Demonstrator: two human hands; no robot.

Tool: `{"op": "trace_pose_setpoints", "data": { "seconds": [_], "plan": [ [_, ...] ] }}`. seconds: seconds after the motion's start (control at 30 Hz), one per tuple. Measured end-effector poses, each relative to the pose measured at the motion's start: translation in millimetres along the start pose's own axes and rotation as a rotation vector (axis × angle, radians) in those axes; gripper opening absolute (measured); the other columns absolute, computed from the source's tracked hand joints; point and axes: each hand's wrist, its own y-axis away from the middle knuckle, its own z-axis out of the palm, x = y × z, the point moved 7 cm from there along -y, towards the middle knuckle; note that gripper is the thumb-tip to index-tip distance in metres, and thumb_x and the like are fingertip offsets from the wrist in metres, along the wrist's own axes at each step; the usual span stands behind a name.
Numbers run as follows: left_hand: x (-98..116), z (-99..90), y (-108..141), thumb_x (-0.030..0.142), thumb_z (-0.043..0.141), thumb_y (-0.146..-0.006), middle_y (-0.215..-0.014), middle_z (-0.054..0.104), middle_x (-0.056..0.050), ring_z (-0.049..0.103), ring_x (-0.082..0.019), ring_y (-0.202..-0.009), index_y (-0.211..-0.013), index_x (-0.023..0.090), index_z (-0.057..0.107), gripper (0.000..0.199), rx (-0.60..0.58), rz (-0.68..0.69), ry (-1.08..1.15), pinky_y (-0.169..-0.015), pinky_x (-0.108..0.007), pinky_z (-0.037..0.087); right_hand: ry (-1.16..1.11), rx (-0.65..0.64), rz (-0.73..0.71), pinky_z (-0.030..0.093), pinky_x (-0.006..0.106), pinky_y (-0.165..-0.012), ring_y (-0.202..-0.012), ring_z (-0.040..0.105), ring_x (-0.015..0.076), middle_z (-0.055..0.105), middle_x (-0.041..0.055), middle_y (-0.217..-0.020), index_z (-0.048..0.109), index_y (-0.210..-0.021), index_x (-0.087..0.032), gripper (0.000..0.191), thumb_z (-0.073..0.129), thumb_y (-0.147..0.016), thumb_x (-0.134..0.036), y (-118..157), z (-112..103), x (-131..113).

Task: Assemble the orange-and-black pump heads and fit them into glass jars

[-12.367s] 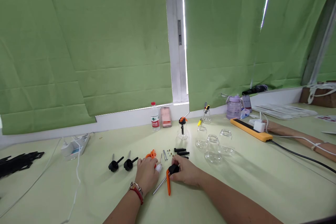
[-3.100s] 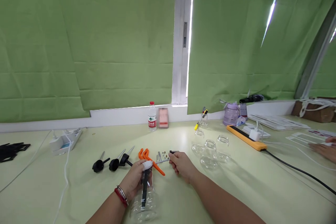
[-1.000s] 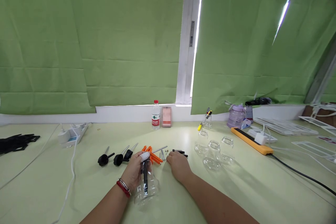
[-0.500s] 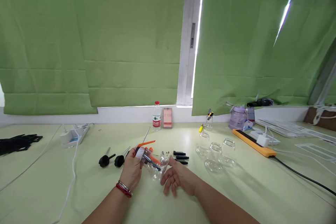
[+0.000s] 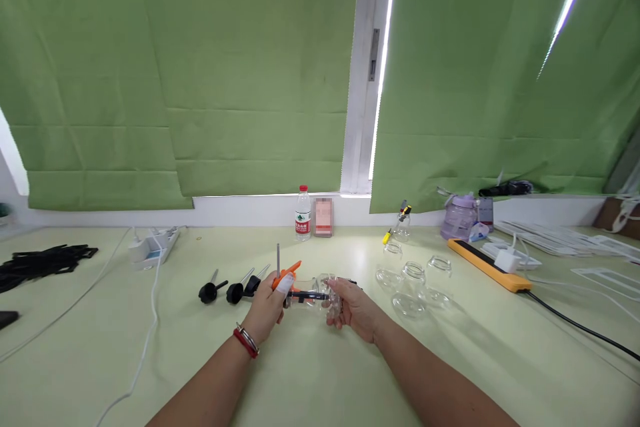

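A clear jar (image 5: 318,285) lies on its side between my two hands, above the table. My left hand (image 5: 266,303) is closed at its mouth end, gripping a black fitting with an orange lever (image 5: 287,274). A black rod (image 5: 309,295) runs from that fitting into the jar. My right hand (image 5: 354,310) has its fingers wrapped round the jar's wide end. Left of my left hand lie several black cups with metal stems (image 5: 235,291). An upright metal stem (image 5: 279,257) shows just behind my left hand. The black pieces behind my right hand are mostly hidden.
Several open clear jars (image 5: 411,290) stand to the right, one behind them holding yellow-handled tools (image 5: 403,220). A red-capped water bottle (image 5: 303,217) stands at the back. An orange power strip (image 5: 487,265) lies at right; a white cable (image 5: 153,307) crosses the left side.
The jar has turned from tilted to nearly level. My right hand has closed round its wide end. The view has shifted slightly, and the orange lever now points more upward.
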Motion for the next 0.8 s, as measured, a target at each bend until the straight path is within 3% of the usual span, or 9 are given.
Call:
{"op": "trace_pose_setpoints", "data": {
  "seconds": [0.17,0.23,0.37,0.5,0.53,0.6,0.7,0.73,0.8],
  "plan": [
    [8,-1.3,1,0.052,0.054,-0.075,-0.051,0.046,0.007,0.041,-0.007,-0.037,-0.075,0.018,0.053,0.034,-0.023,0.028,-0.019,-0.028,-0.015,0.028,0.026,-0.022,-0.111,0.042,0.023,-0.049,-0.051,0.054,0.0091,0.055,-0.0009,-0.077,0.052,-0.112,-0.024,0.045,0.057,-0.075,-0.051,1,1,-9],
    [2,-2.4,-1,0.055,0.053,-0.074,-0.046,0.044,0.007,0.038,-0.007,-0.034,-0.072,0.018,0.052,0.036,-0.018,-0.050,0.025,-0.027,-0.016,0.027,0.121,-0.020,-0.211,0.044,0.025,-0.055,-0.060,0.054,0.0104,0.056,0.0009,-0.086,0.049,-0.120,-0.027,0.054,0.064,-0.071,-0.045,5,2,-19],
    [-11,-1.5,-3,0.059,0.050,-0.074,-0.041,0.039,0.008,0.031,-0.006,-0.029,-0.066,0.020,0.048,0.040,-0.015,-0.189,0.134,-0.026,-0.017,0.026,0.504,-0.022,-0.474,0.043,0.029,-0.079,-0.093,0.052,0.0163,0.048,0.0053,-0.121,0.041,-0.131,-0.032,0.072,0.072,-0.066,-0.029,23,8,-44],
    [-10,-2.3,-2,0.060,0.049,-0.074,-0.039,0.037,0.009,0.031,-0.006,-0.029,-0.062,0.020,0.046,0.041,0.018,-0.173,0.159,-0.026,-0.017,0.027,0.672,-0.048,-0.601,0.034,0.037,-0.097,-0.128,0.031,0.0249,0.030,0.0059,-0.142,0.041,-0.133,-0.032,0.068,0.067,-0.070,-0.030,33,14,-51],
    [-9,-2.7,-1,0.060,0.049,-0.074,-0.038,0.036,0.009,0.031,-0.007,-0.029,-0.062,0.021,0.046,0.041,0.030,-0.162,0.145,-0.026,-0.017,0.026,0.631,-0.043,-0.575,0.033,0.037,-0.098,-0.129,0.029,0.0246,0.027,0.0060,-0.144,0.036,-0.135,-0.032,0.070,0.066,-0.072,-0.033,30,13,-48],
    [-6,-3.7,-1,0.057,0.051,-0.074,-0.039,0.038,0.008,0.034,-0.008,-0.031,-0.063,0.020,0.047,0.038,0.052,-0.108,0.091,-0.026,-0.017,0.027,0.475,-0.006,-0.418,0.040,0.035,-0.091,-0.122,0.041,0.0233,0.030,0.0088,-0.142,0.027,-0.139,-0.032,0.071,0.059,-0.077,-0.045,19,6,-35],
    [-3,-3.7,0,0.054,0.054,-0.074,-0.042,0.043,0.007,0.040,-0.009,-0.034,-0.065,0.021,0.048,0.035,0.050,-0.036,-0.011,-0.027,-0.017,0.027,0.303,0.005,-0.089,0.048,0.030,-0.063,-0.087,0.061,0.0211,0.048,0.0131,-0.123,0.033,-0.134,-0.026,0.067,0.042,-0.079,-0.065,6,0,-8],
    [-4,-3.6,-1,0.054,0.054,-0.074,-0.042,0.043,0.006,0.039,-0.009,-0.034,-0.065,0.021,0.048,0.035,0.044,-0.037,-0.028,-0.028,-0.017,0.027,0.305,-0.002,-0.049,0.048,0.029,-0.058,-0.079,0.061,0.0199,0.052,0.0121,-0.116,0.037,-0.131,-0.026,0.068,0.044,-0.077,-0.066,6,0,-6],
    [-7,-3.5,-2,0.056,0.051,-0.075,-0.040,0.041,0.007,0.036,-0.009,-0.033,-0.064,0.021,0.047,0.037,0.022,-0.076,-0.019,-0.028,-0.017,0.026,0.386,-0.023,-0.134,0.049,0.029,-0.062,-0.080,0.060,0.0186,0.052,0.0092,-0.113,0.040,-0.127,-0.027,0.068,0.061,-0.070,-0.058,10,2,-16]
  ]
}}
